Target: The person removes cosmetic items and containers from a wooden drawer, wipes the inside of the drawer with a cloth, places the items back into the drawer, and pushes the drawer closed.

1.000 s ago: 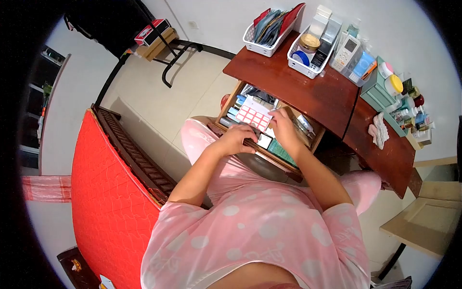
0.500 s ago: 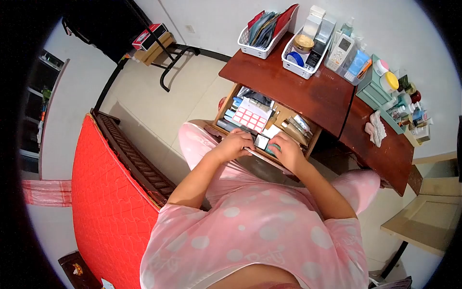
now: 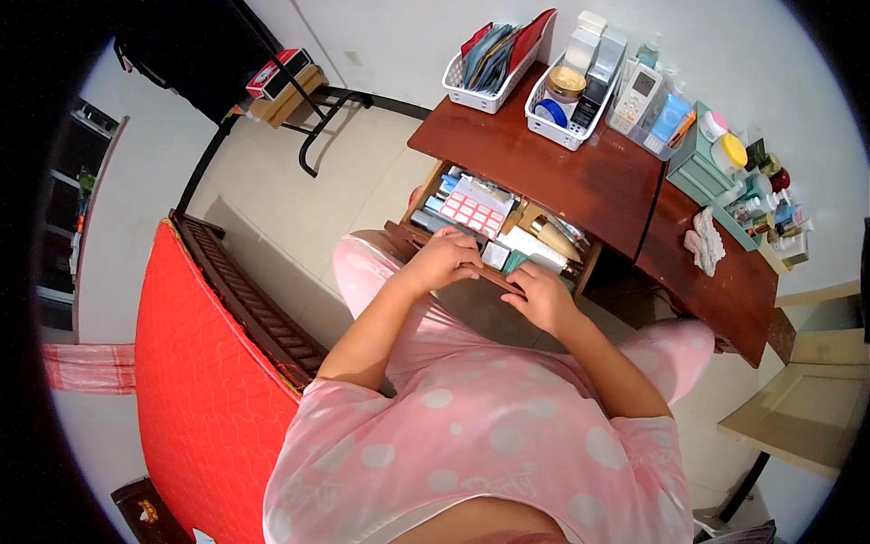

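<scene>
An open wooden drawer (image 3: 584,276) packed with small items juts out below the desk top. My left hand (image 3: 444,260) is at the left part of its front panel (image 3: 500,279), fingers curled over the top edge. Farther right, my right hand (image 3: 542,297) grips the same panel, thumb on the near side and fingertips over the edge. Between the hands, inside the drawer, are a small white box (image 3: 495,256) and a teal item (image 3: 515,261). Behind them lie a red-and-white label sheet (image 3: 473,216), a white tube-like item (image 3: 535,247) and a gold-coloured bottle (image 3: 555,238).
On the brown desk (image 3: 580,186) stand a white basket of packets (image 3: 485,98), a white basket of jars and boxes (image 3: 564,136), a remote control (image 3: 637,98), a green organizer (image 3: 693,172) and a crumpled cloth (image 3: 707,243). A red mattress (image 3: 208,363) is at left.
My right hand has left the teal item and moved to the drawer's front edge. A white tube-like item now shows in the drawer's right side. The thin white edge near my left hand no longer shows.
</scene>
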Available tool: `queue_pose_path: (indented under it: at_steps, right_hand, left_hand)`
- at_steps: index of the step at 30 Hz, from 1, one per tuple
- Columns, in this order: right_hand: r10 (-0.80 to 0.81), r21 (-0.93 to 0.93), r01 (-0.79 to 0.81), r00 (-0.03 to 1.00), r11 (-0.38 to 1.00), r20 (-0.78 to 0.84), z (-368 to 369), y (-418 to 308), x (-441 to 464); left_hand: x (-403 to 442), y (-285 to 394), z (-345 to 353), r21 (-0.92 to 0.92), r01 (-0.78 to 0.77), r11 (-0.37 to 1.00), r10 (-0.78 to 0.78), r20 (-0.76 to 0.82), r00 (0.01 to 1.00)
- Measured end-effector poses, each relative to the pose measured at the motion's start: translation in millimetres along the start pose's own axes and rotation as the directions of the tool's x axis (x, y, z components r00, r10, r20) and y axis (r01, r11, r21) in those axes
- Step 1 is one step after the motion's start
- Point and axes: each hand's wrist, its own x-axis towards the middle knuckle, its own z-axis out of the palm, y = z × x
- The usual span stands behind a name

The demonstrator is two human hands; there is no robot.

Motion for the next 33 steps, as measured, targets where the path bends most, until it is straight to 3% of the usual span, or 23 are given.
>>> queue_pose_path:
  at_steps: [12,15,19,21,27,33]
  right_hand:
    - [-0.150,-0.362,0.067,0.967,0.930,-0.206,-21.1,4.9,6.4]
    - [-0.126,-0.442,-0.016,0.949,0.897,-0.290,-26.9,4.3,5.5]
    - [0.000,-0.535,-0.188,0.944,0.823,-0.331,-36.9,9.3,6.7]
    - [0.103,-0.566,-0.277,0.942,0.777,-0.319,-42.5,13.6,8.6]
    - [0.182,-0.508,-0.298,0.947,0.808,-0.266,-52.9,27.7,6.3]
    - [0.187,-0.499,-0.298,0.947,0.813,-0.260,-61.7,25.3,11.9]
  left_hand:
    - [30.0,-4.5,-6.1,0.128,0.029,0.991,-0.007,-0.167,0.986]
    - [39.2,-10.2,-3.3,0.163,0.042,0.986,-0.011,-0.184,0.983]
    - [48.0,-4.8,4.8,0.233,0.123,0.965,-0.027,-0.376,0.926]
    - [55.7,-0.3,-1.5,0.244,0.116,0.963,-0.031,-0.326,0.945]
    - [70.9,-8.4,-24.9,0.247,0.130,0.960,-0.114,-0.079,0.990]
    - [78.5,-5.3,-38.5,0.271,0.128,0.954,-0.124,-0.032,0.992]
